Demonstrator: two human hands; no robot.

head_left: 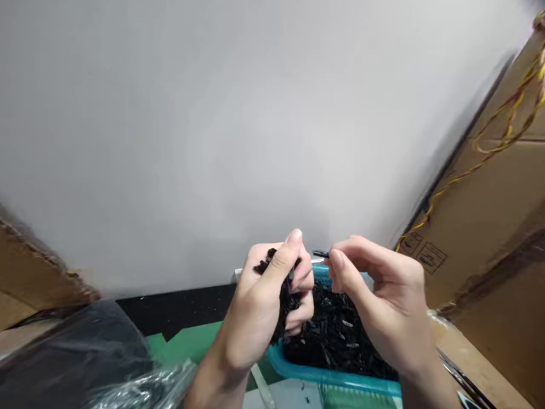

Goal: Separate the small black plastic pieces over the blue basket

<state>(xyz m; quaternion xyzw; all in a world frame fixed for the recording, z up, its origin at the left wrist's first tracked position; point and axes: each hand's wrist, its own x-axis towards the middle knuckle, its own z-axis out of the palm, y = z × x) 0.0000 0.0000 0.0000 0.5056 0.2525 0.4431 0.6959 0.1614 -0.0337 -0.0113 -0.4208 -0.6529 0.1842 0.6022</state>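
Observation:
My left hand (272,289) is closed around a clump of small black parts (290,298), some poking out between the thumb and fingers. To its right, my right hand (374,295) pinches one thin black piece (321,254) between thumb and fingertips, its free end aimed at the left hand. The two hands are apart. Below and behind them stands a blue plastic basket (327,375) holding many similar black pieces (340,332); the hands hide part of it. The exact kind of the pieces is too small to make out.
A pale wall (255,142) rises behind. Cardboard boxes (502,210) flank the right, with yellow twisted wire (460,177) hanging over them. Dark plastic bags (76,352) and clear plastic wrap (145,389) lie at left on a green mat (191,343). Metal tweezers (462,378) lie at lower right.

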